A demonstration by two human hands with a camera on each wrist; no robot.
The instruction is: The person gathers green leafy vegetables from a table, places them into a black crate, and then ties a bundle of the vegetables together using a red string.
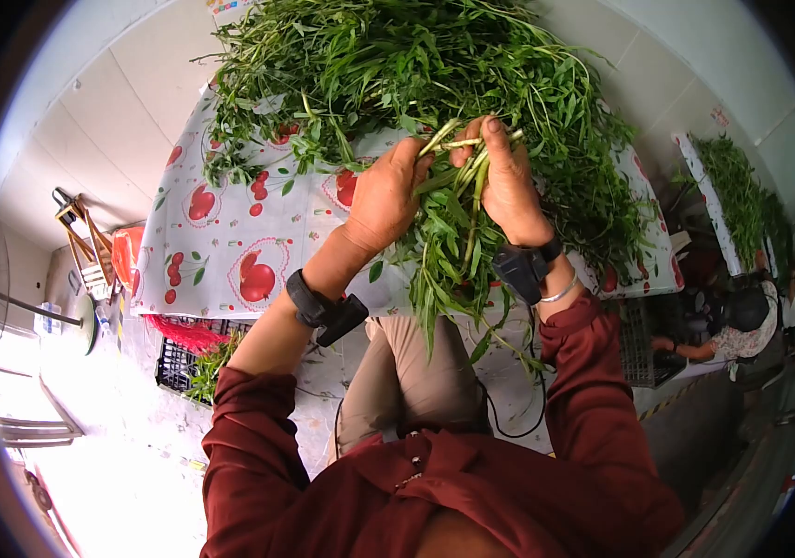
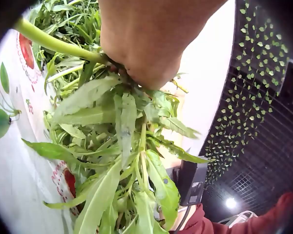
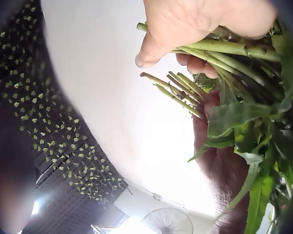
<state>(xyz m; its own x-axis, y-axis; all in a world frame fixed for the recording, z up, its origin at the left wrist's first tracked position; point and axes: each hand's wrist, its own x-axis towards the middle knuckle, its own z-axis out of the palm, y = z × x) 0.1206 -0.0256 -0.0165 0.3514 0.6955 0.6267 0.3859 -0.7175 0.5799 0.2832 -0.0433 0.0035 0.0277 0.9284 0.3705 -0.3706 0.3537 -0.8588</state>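
Over the front of the table, my right hand point(image 1: 509, 191) grips a bundle of leafy green stems point(image 1: 449, 228), thumb across them, with the long leaves hanging down past the table edge. Close beside it, my left hand point(image 1: 386, 195) curls its fingers round more stems. Several cut stem ends point(image 3: 178, 90) poke out of the left hand in the right wrist view, just below my right thumb. One thick pale stem point(image 2: 58, 45) juts out near the left hand in the left wrist view. Behind both hands lies a large heap of the same greens point(image 1: 388, 65).
A cherry-patterned cloth point(image 1: 221, 246) covers the table. Below it stand a black crate point(image 1: 174, 365) at left and another crate point(image 1: 637, 344) at right. A person point(image 1: 746, 325) works at far right near a second table of greens point(image 1: 742, 191). A fan point(image 1: 86, 324) stands at left.
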